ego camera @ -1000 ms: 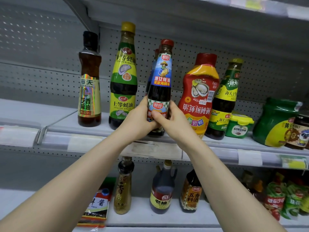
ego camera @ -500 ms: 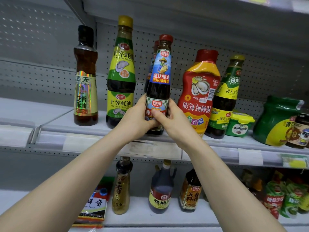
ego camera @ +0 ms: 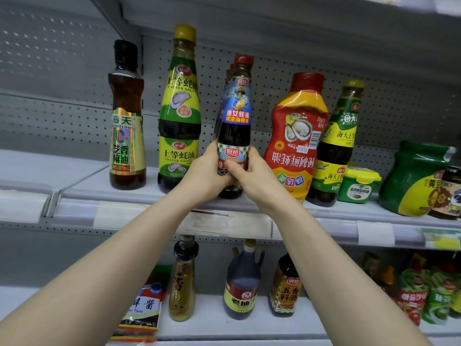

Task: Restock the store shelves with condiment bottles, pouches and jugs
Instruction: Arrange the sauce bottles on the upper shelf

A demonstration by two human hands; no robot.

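Head view: left hand (ego camera: 204, 174) and right hand (ego camera: 252, 176) clasp blue-labelled bottle (ego camera: 235, 126) (upright) between them.

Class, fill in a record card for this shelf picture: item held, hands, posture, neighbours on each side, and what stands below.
Item held: blue-label bottle, red cap
Hands: left hand and right hand both grip its lower part
Posture: nearly upright at the upper shelf front
Neighbours: green-label oyster sauce bottle on its left; red squeeze bottle on its right
Below: dark jug on the lower shelf
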